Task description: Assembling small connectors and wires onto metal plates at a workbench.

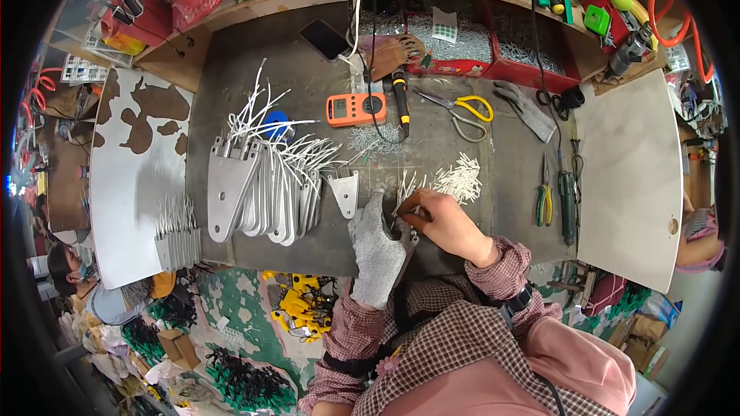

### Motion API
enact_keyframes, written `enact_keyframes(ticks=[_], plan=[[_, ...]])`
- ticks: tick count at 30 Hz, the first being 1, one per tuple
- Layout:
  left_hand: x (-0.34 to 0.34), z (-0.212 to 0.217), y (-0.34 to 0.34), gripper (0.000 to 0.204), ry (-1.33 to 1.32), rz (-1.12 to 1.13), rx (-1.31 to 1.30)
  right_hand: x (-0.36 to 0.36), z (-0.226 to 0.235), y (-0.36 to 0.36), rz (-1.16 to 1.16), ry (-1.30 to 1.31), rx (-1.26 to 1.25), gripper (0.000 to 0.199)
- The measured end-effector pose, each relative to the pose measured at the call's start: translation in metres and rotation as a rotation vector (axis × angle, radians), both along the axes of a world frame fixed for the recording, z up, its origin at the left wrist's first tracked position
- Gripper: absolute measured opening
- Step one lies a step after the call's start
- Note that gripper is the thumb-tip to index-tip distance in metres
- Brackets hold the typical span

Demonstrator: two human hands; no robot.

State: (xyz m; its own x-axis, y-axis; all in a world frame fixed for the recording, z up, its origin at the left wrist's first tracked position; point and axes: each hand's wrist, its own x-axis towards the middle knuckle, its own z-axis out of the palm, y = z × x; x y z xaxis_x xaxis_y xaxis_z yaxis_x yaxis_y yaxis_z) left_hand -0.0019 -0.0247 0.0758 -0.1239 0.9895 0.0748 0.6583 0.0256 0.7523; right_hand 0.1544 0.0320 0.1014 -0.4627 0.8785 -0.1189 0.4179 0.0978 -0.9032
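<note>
My left hand, in a grey glove, is closed around a grey part that is mostly hidden between my two hands. My bare right hand pinches with thumb and forefinger just above that part; what lies in the pinch is too small to make out. White sleeve pieces are heaped beyond my right hand, a few reaching towards its fingertips. A small grey tapered plate with holes lies beside my left hand. Further left stand several larger grey tapered plates in a row, with white wires sticking out.
Loose screws lie mid-table below an orange meter. Yellow-handled scissors, a grey glove, pliers and an electric screwdriver lie to the right. Red boxes of screws and a phone are at the back.
</note>
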Motion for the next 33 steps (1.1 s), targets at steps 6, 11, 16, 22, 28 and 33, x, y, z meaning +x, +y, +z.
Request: enact_keyframes(ticks=[6,11,16,22,28,33], plan=[[0.006,0.002,-0.004,0.083,-0.116,0.079,0.03,-0.006,0.0,0.005,-0.062,-0.022,-0.189,0.02],[0.005,0.01,-0.003,0.092,-0.456,0.016,-0.27,-0.005,-0.011,0.016,0.095,0.073,-0.29,0.02],[0.0,0.002,0.0,0.083,-0.754,0.01,-0.227,0.026,-0.026,0.034,-0.296,0.057,-0.159,0.025],[-0.051,-0.041,-0.026,0.075,-1.174,0.226,-0.66,0.05,-0.039,-0.045,-0.285,0.137,-0.764,0.07],[-0.114,-0.187,-0.119,0.053,-1.314,0.059,-0.709,-0.062,-0.038,-0.099,-0.1,0.438,-0.91,0.114],[-0.022,-0.12,-0.038,0.05,-1.254,0.141,-0.859,-0.01,-0.073,-0.11,-0.368,0.559,-0.923,0.125]])
